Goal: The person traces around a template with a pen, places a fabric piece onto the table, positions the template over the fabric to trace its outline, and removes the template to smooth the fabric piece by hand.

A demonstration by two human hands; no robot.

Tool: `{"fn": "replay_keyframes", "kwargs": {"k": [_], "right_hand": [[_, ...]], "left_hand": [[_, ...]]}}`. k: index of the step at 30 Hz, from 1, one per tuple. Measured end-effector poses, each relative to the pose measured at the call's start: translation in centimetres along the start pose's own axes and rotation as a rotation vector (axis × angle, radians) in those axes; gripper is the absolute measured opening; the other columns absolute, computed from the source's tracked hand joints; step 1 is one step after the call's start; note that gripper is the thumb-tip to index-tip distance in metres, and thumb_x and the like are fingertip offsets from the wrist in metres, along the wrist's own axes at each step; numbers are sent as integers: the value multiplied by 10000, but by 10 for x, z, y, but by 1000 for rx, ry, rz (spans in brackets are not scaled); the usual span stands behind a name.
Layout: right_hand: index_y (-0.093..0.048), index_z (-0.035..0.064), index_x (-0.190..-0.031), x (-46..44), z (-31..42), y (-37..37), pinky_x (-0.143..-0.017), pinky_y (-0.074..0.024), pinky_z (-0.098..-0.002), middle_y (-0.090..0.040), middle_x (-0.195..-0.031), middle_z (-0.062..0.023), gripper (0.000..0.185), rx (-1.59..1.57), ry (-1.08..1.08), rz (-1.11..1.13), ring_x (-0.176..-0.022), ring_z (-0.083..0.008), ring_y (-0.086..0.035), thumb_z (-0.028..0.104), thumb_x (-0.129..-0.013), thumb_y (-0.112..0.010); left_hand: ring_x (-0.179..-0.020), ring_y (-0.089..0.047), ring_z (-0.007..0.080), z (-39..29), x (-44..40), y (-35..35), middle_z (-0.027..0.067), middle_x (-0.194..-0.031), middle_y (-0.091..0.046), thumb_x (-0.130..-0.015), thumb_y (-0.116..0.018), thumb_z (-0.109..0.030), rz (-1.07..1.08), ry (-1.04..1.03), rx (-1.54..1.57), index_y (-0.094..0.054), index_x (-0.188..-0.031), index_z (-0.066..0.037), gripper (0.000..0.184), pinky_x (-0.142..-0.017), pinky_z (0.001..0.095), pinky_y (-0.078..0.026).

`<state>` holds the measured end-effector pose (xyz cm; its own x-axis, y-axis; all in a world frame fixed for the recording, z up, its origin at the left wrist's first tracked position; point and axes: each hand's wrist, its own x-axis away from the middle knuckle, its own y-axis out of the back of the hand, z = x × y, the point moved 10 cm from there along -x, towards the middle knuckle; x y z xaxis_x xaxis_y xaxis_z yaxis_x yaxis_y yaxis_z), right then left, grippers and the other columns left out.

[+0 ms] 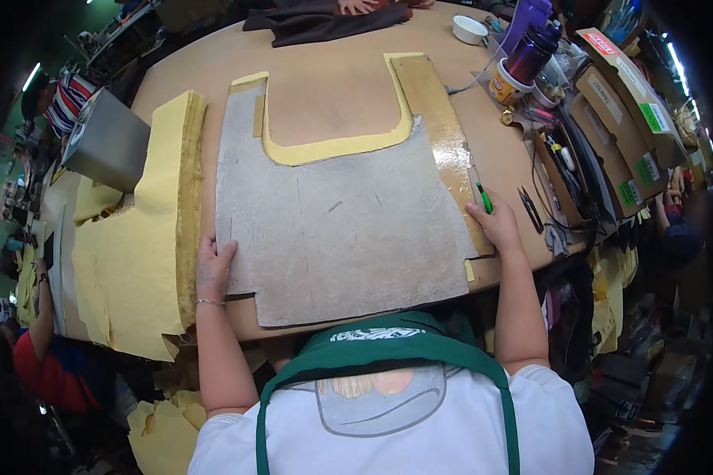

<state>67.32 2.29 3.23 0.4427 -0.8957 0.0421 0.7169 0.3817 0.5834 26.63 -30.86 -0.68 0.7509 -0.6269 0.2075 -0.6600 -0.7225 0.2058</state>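
Grey template [348,229], one: flat on tabletop [333,95], between both hands. Left hand [215,265]: at its left edge, thumb laid towards the surface; whether fingers pinch it, cannot tell. Right hand [497,223]: at its right edge, fingers pinching green pen [484,198]. Forearms: both extended forward, well apart.

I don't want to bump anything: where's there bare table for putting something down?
The tabletop is bare inside the U of the grey panel, up to the dark cloth. A narrow strip shows between the panel and yellow stack, beyond the left hand. It's crowded on the right: purple bottle, tub, cardboard boxes.
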Motion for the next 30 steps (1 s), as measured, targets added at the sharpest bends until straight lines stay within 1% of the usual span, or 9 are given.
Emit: {"fn": "replay_keyframes", "kwargs": {"k": [2,5,9,11,14,18,21,24,30], "right_hand": [[-492,-25,-1120,-3,-5,-1,-767,-433,-279,-602,-940,-158,472,-99,-11,21,-859,-195,-573,193,-731,-647],[-483,-37,-1124,-6,-6,-1,-777,-430,-279,-596,-955,-176,472,-56,27,3,-878,-198,-575,188,-739,-637],[-496,-23,-1119,-5,5,-2,-782,-435,-316,-580,-949,-211,473,163,83,-79,-892,-271,-570,233,-744,-626],[-510,-3,-1115,-3,11,1,-774,-438,-343,-566,-934,-220,475,387,75,-135,-876,-313,-562,271,-743,-622],[-532,25,-1098,-2,14,4,-748,-442,-372,-537,-899,-212,483,527,0,-169,-825,-342,-548,325,-731,-625],[-543,32,-1084,-2,14,6,-733,-445,-375,-518,-878,-197,481,542,6,-176,-799,-332,-550,341,-726,-629],[-552,31,-1065,-3,13,6,-728,-447,-376,-521,-884,-198,471,531,13,-179,-809,-333,-550,341,-720,-634],[-563,30,-1036,-12,13,6,-726,-446,-378,-531,-896,-202,442,534,44,-167,-820,-337,-550,328,-717,-637],[-560,43,-1028,-109,51,9,-757,-435,-375,-597,-881,-188,377,358,180,-171,-853,-320,-565,256,-722,-614]], "left_hand": [[-863,-524,135,-7,9,-1,100,-955,-561,-796,-540,-58,-24,-33,97,-385,-1065,11,318,-784,259,-414],[-875,-522,135,-15,17,1,109,-975,-558,-797,-531,-63,-48,-82,156,-378,-1070,12,322,-803,262,-405],[-876,-526,157,-8,12,3,122,-992,-555,-797,-551,-86,-50,-70,106,-391,-1074,25,338,-783,274,-417],[-882,-530,169,-10,7,2,129,-994,-559,-791,-556,-97,-56,-102,-84,-415,-1094,33,359,-782,279,-418],[-896,-538,195,-28,3,-6,143,-991,-567,-774,-567,-104,-55,-122,-297,-455,-1116,28,384,-781,288,-420],[-894,-551,252,-34,-4,-10,177,-968,-576,-742,-597,-135,-55,-141,-471,-486,-1128,3,425,-778,322,-426],[-918,-532,319,-15,-15,2,213,-960,-556,-724,-625,-203,-137,-207,-657,-481,-1137,7,486,-803,357,-417],[-941,-505,352,-29,-4,-1,228,-974,-524,-704,-647,-274,-178,-214,-711,-464,-1152,19,566,-829,379,-401],[-982,-471,356,-43,9,-10,238,-1050,-474,-663,-683,-335,-241,-265,-854,-416,-1183,44,698,-854,383,-385]]}}
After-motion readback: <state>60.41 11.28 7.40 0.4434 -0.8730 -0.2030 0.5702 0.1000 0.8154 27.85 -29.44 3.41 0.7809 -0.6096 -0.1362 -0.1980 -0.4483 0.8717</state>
